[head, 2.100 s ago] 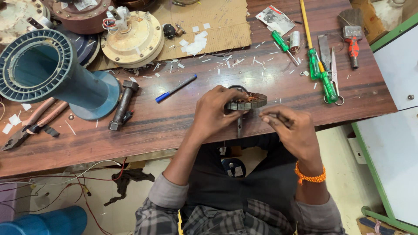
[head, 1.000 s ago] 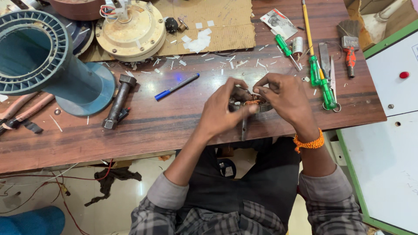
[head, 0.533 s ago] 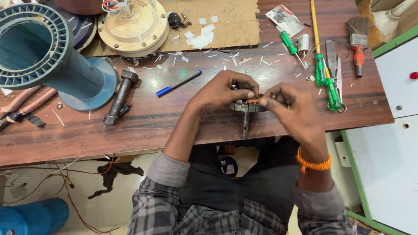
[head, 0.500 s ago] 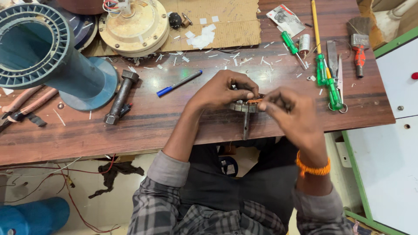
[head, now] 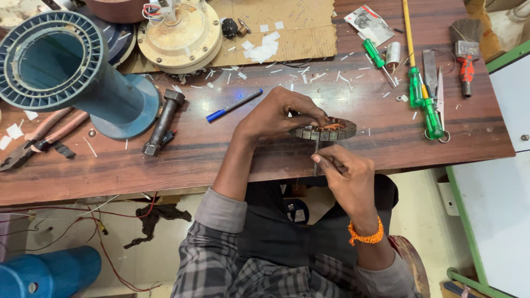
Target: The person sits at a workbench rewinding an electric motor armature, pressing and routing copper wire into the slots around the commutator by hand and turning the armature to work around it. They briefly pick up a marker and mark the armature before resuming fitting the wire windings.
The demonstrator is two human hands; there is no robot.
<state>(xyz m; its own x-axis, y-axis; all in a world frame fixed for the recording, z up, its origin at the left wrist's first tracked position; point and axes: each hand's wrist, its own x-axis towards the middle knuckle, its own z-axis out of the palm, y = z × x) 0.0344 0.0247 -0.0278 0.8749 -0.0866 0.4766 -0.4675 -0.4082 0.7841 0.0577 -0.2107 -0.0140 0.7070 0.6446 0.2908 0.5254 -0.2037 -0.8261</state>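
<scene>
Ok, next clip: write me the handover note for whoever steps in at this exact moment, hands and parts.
Left hand: fingers curled over the round grey metal stator ring with copper windings, steadying it at the near edge of the brown wooden table.
Right hand: just below the ring, off the table edge, pinching the thin dark shaft that hangs from it.
Nearby, untouched: blue pen, green-handled screwdrivers, dark steel bolt, blue flanged pipe housing.
Done: copper coils sit in the ring.
Left: cannot tell how far the winding work has got.
</scene>
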